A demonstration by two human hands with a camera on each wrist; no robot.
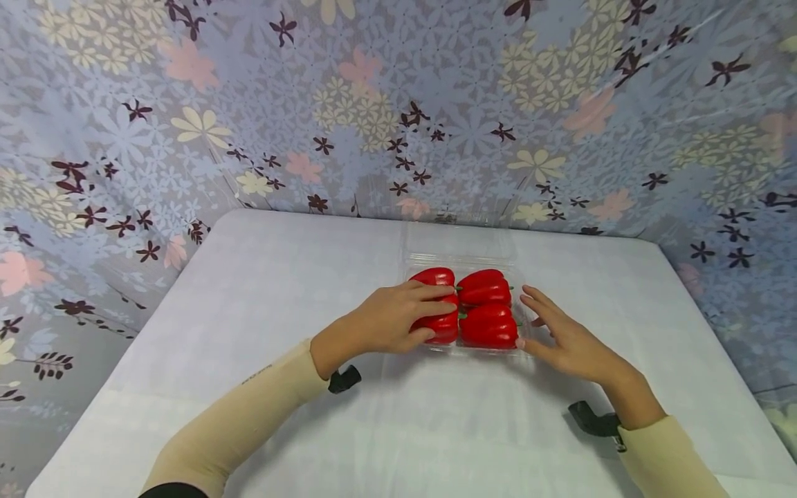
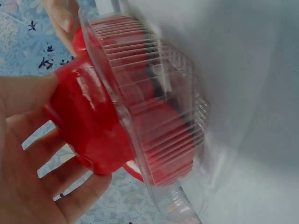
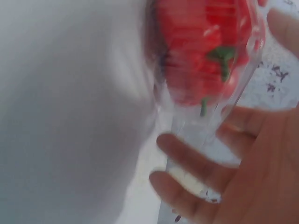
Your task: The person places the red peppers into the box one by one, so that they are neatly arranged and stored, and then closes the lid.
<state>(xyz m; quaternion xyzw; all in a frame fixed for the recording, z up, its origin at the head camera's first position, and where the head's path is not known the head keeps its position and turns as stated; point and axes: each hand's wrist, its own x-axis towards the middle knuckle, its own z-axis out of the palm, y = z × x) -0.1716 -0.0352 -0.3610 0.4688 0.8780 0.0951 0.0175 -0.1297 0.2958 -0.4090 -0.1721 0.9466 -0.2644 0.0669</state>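
Note:
A clear plastic clamshell container (image 1: 473, 351) on the white table holds several red bell peppers with green stems. My left hand (image 1: 398, 318) reaches over its left side. In the left wrist view, the thumb and fingers of that hand (image 2: 37, 158) grip a red bell pepper (image 2: 91, 114) that stands partly above the container's rim. Two more peppers (image 1: 484, 288) lie on the right side, stems showing. Beside the container's right wall is my right hand (image 1: 569, 342), fingers spread and holding nothing; its thumb is close to the near right corner.
The container's transparent lid (image 1: 457, 240) lies folded back toward the far table edge. A white cloth covers the table (image 1: 299, 277). Behind it hangs a flowered curtain (image 1: 373, 104). Dark wrist camera mounts (image 1: 591, 419) project beneath both wrists.

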